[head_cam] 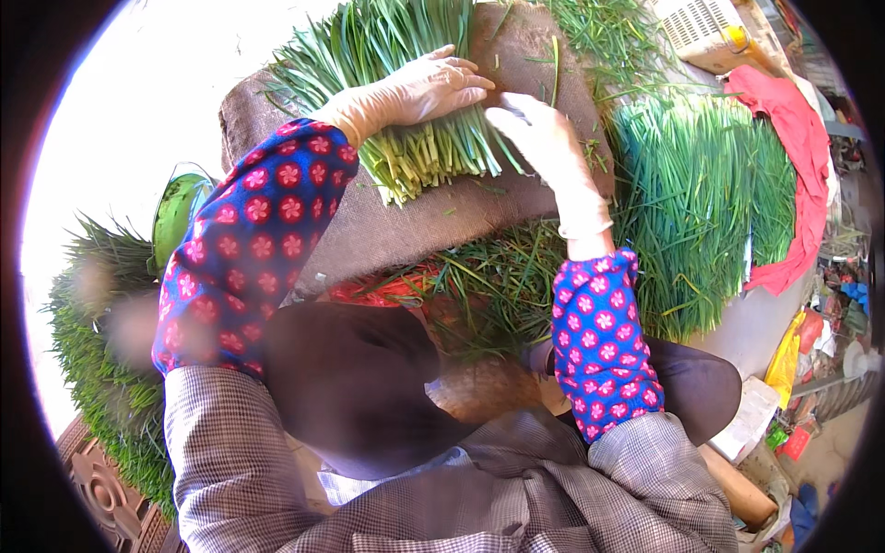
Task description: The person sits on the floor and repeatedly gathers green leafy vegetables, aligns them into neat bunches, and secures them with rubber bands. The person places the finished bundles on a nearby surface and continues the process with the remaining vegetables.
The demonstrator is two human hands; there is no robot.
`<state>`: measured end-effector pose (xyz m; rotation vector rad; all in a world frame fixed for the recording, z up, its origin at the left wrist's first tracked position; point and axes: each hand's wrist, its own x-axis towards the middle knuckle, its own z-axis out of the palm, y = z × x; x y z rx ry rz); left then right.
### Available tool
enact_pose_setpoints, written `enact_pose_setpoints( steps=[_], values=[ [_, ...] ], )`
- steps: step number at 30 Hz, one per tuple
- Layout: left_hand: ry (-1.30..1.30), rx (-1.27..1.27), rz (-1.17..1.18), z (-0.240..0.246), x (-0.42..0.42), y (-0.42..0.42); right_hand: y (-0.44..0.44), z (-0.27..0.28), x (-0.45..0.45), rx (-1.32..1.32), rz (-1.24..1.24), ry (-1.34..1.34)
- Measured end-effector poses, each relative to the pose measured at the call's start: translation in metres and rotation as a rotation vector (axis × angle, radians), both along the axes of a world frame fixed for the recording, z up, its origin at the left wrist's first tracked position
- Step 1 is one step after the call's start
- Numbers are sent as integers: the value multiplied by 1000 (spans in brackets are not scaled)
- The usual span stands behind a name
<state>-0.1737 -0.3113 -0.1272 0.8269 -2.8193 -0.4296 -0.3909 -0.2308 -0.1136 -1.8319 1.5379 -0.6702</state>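
A thick sheaf of garlic chives (pixel 387 62) lies across a work surface covered in brown burlap (pixel 429 214), its pale cut ends towards me. My left hand (pixel 429 86), in a thin whitish glove, rests flat on top of the sheaf with fingers stretched to the right. Just beside the sheaf's right edge is my right hand (pixel 546 138), gloved too, with thumb and fingers apart. A few stalks stand near its fingertips; whether it touches them I cannot tell. Nothing is clearly held in either hand.
At the right, more chives (pixel 691 200) lie stacked beside a red cloth (pixel 802 173). Loose leaves (pixel 498 276) litter the ground before my knees. Another heap of chives (pixel 110 359) and a green bucket (pixel 173 214) are at the left. A plastic crate (pixel 698 31) stands at upper right.
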Motion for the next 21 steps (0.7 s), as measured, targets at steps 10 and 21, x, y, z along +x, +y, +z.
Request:
enact_pose_setpoints(
  steps=[10, 21],
  values=[
    [-3, -14, -150, -3, 7, -12, -45, -54, -45, -492, 216, 405],
    [64, 101, -180, -13, 12, -21, -55, 11, -76, 875, 684, 107]
  ],
)
